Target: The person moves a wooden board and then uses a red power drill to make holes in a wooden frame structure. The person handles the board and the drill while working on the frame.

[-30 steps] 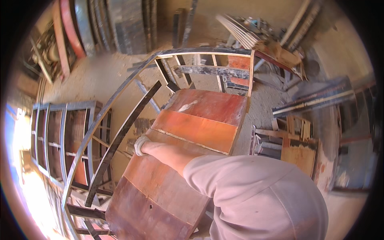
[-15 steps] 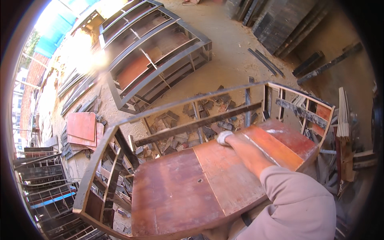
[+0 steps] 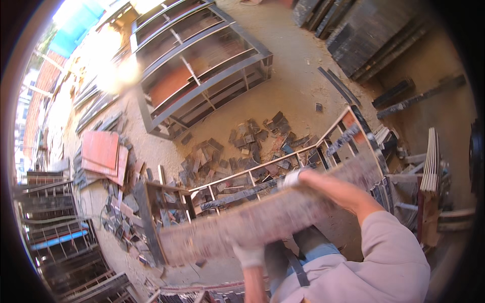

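Observation:
A large wooden frame with black slats point(image 3: 235, 192) stands tilted in front of me. Its long board panel point(image 3: 217, 235), greyish pink and smeared by motion, runs from lower left to upper right. My right hand point(image 3: 294, 178), in a white glove, is closed over the panel's far upper edge. At the panel's near lower edge, my left hand point(image 3: 248, 255), also white-gloved, touches the board; its fingers are blurred and partly lost against it. Beyond the frame, a heap of broken dark wood offcuts point(image 3: 252, 139) lies on the floor.
A second black frame with reddish panels point(image 3: 202, 65) stands ahead. Reddish boards point(image 3: 101, 151) lie at the left, above stacked dark metal-looking frames point(image 3: 55, 217). Dark planks point(image 3: 374, 40) lean at the far right, with a bundle of pale strips point(image 3: 431, 156) nearer.
The frame has swung from lying with its reddish-brown face up to a steep tilt. My left hand has come into view at its near edge. My right hand stays on the far edge.

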The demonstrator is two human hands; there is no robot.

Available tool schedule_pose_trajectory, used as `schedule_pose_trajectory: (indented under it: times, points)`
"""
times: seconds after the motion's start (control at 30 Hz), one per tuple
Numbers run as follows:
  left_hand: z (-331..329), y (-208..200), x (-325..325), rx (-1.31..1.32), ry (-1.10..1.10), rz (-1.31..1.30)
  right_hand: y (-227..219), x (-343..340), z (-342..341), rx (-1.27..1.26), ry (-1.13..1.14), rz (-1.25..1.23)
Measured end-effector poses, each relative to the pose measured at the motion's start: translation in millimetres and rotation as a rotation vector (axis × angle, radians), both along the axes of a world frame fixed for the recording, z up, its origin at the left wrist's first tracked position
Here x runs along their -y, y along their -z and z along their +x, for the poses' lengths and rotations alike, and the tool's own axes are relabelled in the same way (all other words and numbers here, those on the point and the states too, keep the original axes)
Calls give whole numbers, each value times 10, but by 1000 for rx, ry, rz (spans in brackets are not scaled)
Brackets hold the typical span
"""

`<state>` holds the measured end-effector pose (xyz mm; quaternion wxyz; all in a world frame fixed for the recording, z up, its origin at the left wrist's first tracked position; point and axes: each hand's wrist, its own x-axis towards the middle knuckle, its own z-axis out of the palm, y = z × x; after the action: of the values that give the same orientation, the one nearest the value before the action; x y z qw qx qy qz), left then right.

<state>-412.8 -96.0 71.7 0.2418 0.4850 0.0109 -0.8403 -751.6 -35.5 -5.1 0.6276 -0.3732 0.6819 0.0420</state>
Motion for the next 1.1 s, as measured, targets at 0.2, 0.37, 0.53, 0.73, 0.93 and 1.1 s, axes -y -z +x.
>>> schedule_pose_trajectory:
  times: [0.2,0.37,0.53,0.73,0.93,1.1]
  points:
    - [-1406,1175,1284,136,-74,124,285,19,-928,-611,-11,-398]
    - [-2009,1395,1952,94,75,-2,197,-83,-619,-884,136,-748]
    - [-2148,1240,1848,436,417,-349,-62,-703,-369,-781,470,-776]
    - [-62,1510,514,821,480,-540,-117,-1279,75,-566,512,-321]
    - [2185,1016,-1417,1392,647,70,48,-1177,477,-433,266,-253]
    - [3217,1378,-2955,895,-325,555,237,-449,950,-115,455,-165]
